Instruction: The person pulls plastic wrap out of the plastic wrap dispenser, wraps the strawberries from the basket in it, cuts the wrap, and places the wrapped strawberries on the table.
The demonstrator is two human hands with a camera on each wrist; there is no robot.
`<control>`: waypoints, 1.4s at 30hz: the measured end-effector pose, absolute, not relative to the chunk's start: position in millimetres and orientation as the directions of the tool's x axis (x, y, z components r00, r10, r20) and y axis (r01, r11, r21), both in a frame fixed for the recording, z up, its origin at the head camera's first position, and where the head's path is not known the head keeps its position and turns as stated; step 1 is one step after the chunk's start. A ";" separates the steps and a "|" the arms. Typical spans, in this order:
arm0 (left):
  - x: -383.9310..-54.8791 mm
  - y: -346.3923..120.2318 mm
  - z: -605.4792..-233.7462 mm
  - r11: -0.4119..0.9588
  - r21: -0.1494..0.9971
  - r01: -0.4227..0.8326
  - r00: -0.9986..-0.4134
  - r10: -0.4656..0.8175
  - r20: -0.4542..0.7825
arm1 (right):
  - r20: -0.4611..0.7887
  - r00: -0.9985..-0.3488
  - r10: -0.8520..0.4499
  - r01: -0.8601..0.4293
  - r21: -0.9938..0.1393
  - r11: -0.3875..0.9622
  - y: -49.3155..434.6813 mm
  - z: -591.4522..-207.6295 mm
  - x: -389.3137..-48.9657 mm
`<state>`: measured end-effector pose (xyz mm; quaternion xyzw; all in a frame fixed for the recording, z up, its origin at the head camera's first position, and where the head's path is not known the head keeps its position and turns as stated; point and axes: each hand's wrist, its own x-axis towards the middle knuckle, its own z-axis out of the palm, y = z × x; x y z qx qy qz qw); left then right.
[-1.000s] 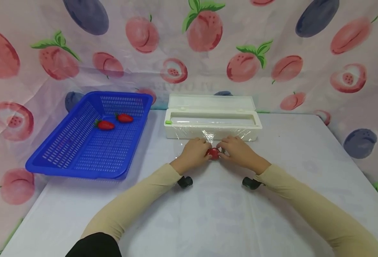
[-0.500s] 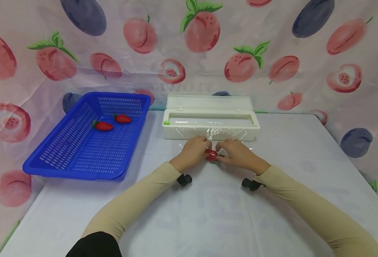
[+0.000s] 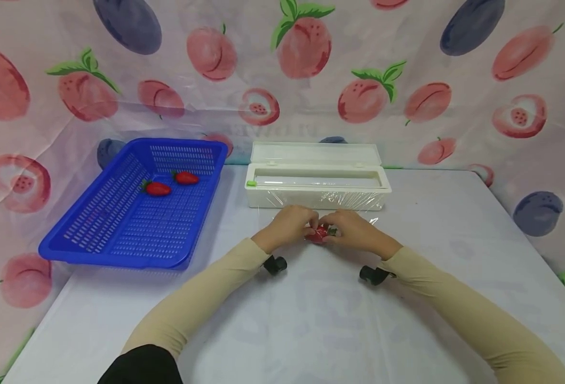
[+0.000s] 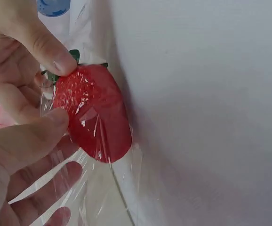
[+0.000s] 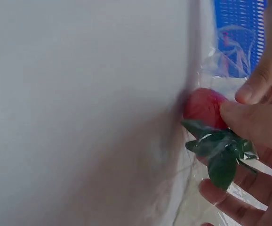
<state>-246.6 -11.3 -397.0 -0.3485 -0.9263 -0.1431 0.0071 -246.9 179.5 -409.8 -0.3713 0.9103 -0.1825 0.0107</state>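
Observation:
A red strawberry (image 3: 318,235) with green leaves lies under clear cling film (image 4: 96,197) on the white table, between both hands. My left hand (image 3: 288,228) holds its pointed end through the film; the left wrist view shows the thumb on the fruit's side and the other fingers behind it. At the leafy end my right hand (image 3: 354,230) pinches the strawberry, thumb on the red flesh and fingers under the leaves (image 5: 220,150). The film runs back over the front of a white cling film dispenser (image 3: 318,200), whose lid (image 3: 316,153) stands raised.
Left of the hands stands a blue perforated basket (image 3: 114,260) holding two loose strawberries (image 3: 156,188). The dispenser sits right behind the hands, with a green slider (image 3: 251,183) at its left end. Fruit-printed cloth (image 3: 306,106) hangs behind the table.
The strawberry has turned slightly and come a little toward the person, its leaves showing more at the right. The film bunched up before the dispenser has dropped lower. Both hands moved slightly nearer.

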 end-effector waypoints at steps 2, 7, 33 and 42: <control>-248.2 -12.7 -395.1 0.704 0.322 0.633 -0.759 0.647 0.079 | 0.096 -0.720 -0.687 -0.664 -0.382 0.643 181.9 -407.9 -247.9; -255.4 -17.8 -393.4 0.663 0.442 0.604 -0.742 0.670 0.009 | 0.052 -0.714 -0.698 -0.638 -0.458 0.619 186.2 -403.2 -247.7; -242.8 -24.1 -393.8 0.588 -0.210 0.781 -0.528 0.801 0.282 | 0.031 -0.721 -0.692 -0.644 -0.398 0.654 187.3 -406.0 -249.2; -245.4 -14.6 -409.3 0.681 -0.105 0.725 -0.673 0.732 0.104 | 0.053 -0.706 -0.706 -0.659 -0.413 0.628 188.7 -406.8 -252.4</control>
